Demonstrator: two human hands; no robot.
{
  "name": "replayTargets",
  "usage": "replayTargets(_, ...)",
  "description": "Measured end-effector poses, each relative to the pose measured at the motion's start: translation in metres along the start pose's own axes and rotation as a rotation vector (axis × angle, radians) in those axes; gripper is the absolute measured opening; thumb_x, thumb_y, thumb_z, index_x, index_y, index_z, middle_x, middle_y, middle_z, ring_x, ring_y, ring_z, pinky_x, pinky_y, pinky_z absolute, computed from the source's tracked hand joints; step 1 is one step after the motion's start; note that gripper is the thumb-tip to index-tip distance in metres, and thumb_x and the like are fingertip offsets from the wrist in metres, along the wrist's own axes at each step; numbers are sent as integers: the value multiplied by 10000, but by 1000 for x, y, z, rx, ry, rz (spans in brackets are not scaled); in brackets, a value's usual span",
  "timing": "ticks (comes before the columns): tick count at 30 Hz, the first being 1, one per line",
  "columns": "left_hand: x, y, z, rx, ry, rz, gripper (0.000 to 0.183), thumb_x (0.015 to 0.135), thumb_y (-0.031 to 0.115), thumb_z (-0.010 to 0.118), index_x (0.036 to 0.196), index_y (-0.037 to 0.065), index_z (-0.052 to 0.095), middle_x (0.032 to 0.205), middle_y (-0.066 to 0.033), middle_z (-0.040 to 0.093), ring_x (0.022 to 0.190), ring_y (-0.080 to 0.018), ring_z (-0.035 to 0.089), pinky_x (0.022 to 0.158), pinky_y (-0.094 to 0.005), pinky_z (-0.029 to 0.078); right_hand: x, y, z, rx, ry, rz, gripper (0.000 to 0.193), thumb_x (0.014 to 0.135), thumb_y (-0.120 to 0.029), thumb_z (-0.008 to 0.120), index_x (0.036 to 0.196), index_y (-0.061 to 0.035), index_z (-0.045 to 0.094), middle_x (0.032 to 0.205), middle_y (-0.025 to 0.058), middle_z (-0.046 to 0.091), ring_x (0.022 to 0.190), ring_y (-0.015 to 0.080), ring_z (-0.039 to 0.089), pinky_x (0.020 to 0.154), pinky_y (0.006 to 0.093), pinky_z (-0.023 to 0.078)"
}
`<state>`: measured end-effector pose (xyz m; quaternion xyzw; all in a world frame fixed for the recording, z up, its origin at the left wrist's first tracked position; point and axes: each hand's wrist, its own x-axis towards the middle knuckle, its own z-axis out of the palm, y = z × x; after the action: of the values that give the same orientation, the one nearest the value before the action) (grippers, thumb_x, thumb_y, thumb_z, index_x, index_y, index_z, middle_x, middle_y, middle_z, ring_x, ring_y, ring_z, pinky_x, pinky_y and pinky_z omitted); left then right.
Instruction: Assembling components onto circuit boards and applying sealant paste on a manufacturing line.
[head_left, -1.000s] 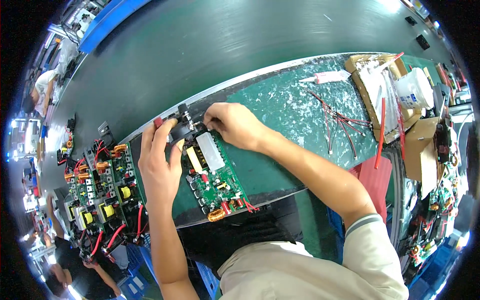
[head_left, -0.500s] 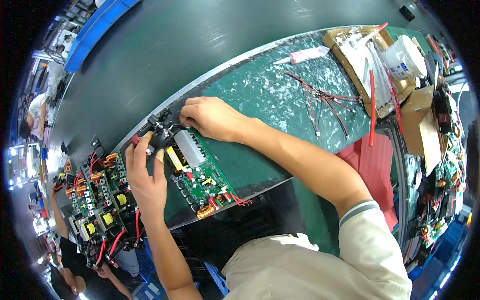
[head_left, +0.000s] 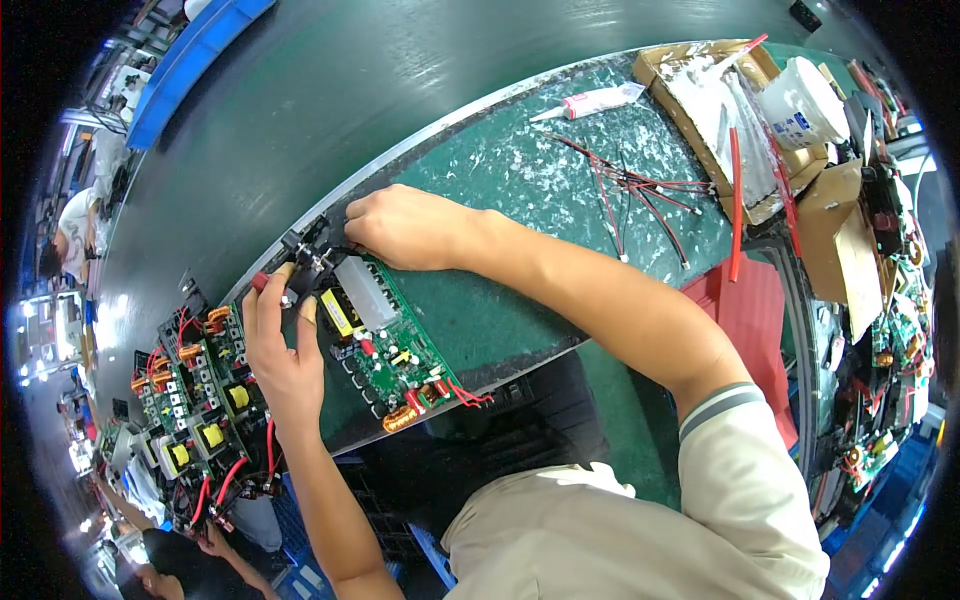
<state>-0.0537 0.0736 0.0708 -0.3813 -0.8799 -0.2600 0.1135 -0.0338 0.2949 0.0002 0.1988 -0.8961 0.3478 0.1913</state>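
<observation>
A green circuit board (head_left: pixel 385 345) is lying near the front edge of the green work mat (head_left: pixel 520 180), with a silver block and a yellow part on top. Both hands are working at its far end, where black parts (head_left: pixel 305 250) are sticking out. The left hand (head_left: pixel 283 345) is curling around the board's left side, and its fingertips are pinching a small red piece (head_left: pixel 262 283). The right hand (head_left: pixel 410 228) is lying over the far corner with fingers bent down; I cannot tell what it is holding. The board looks mostly filled with parts, so the work seems far along, with this end left to do. More boards (head_left: pixel 195 400) are waiting in a row on the left. Red wires (head_left: pixel 640 185), a white tube (head_left: pixel 590 102) and a cardboard box (head_left: pixel 700 110) are sitting farther away.
</observation>
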Motion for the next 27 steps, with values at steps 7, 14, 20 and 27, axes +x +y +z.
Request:
replayTargets(7, 0, -4, 1, -31, 4, -10, 373, 888, 52, 649, 1255, 65, 585, 1135, -155, 589, 1072, -341, 584, 926, -405, 457, 28, 0, -12, 121, -274, 297, 104, 755, -93, 640, 785, -36, 721, 776, 150, 694, 789, 322, 684, 691, 415, 529)
replayTargets(14, 5, 4, -1, -10, 18, -13, 366, 884, 49, 652, 1245, 62, 595, 1138, -167, 587, 1069, -348, 583, 923, -409, 457, 59, 17, -11, 134, -567, 583, 249, 674, -216, 826, 859, -59, 769, 828, 145, 729, 800, 289, 708, 719, 405, 552)
replayTargets(20, 9, 4, 1, -71, -44, -42, 373, 878, 42, 653, 1244, 55, 587, 1139, -161, 587, 1068, -349, 576, 936, -404, 455, 39, 12, -19, 94, -430, 454, 359, 711, -274, 827, 938, -9, 742, 904, 194, 718, 855, 342, 696, 757, 427, 542)
replayTargets(27, 17, 8, -21, 1, 112, 69, 673, 848, 86, 717, 1446, 55, 409, 1431, -158, 458, 1344, -329, 414, 1126, -418, 316, -71, 11, -187, -702, -233, 781, 600, 844, -68, 622, 1418, -111, 454, 1427, 101, 517, 1344, 400, 425, 1102, 533, 357)
